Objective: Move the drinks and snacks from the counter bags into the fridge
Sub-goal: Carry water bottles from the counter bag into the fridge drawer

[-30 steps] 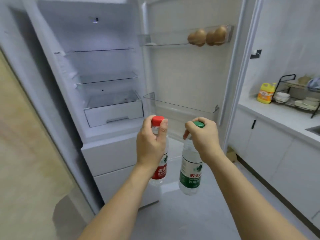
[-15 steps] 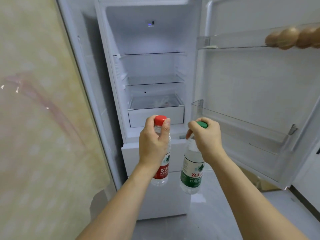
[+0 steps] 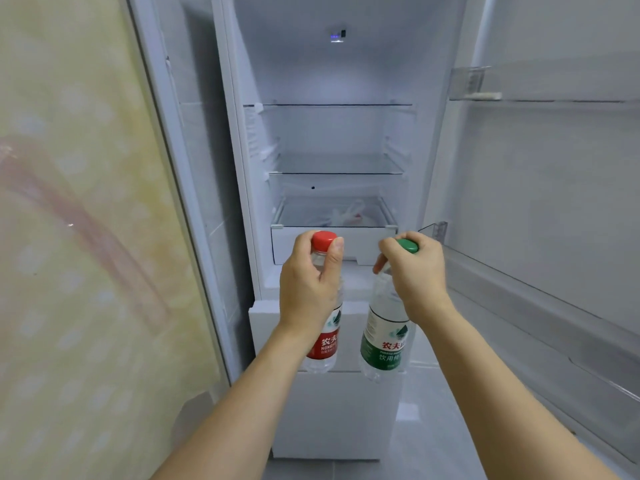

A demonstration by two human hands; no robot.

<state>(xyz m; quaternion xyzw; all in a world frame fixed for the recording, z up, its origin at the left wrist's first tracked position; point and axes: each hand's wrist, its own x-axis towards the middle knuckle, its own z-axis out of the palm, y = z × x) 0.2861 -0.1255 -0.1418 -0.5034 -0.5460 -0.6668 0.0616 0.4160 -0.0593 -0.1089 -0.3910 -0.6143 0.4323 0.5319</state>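
You stand before the open fridge (image 3: pixel 332 140), a yellowish patterned wall (image 3: pixel 69 237) to your left, the fridge door (image 3: pixel 554 202) swung out to your right, pale floor tiles (image 3: pixel 415 427) below. Your left hand (image 3: pixel 306 289) wraps its fingers round the neck of the red-capped bottle (image 3: pixel 323 344); your right hand (image 3: pixel 417 275) curls over the green-capped bottle (image 3: pixel 384 341) at its cap. Both bottles hang upright, caps up, just beside each other, in front of the crisper drawer (image 3: pixel 294 242).
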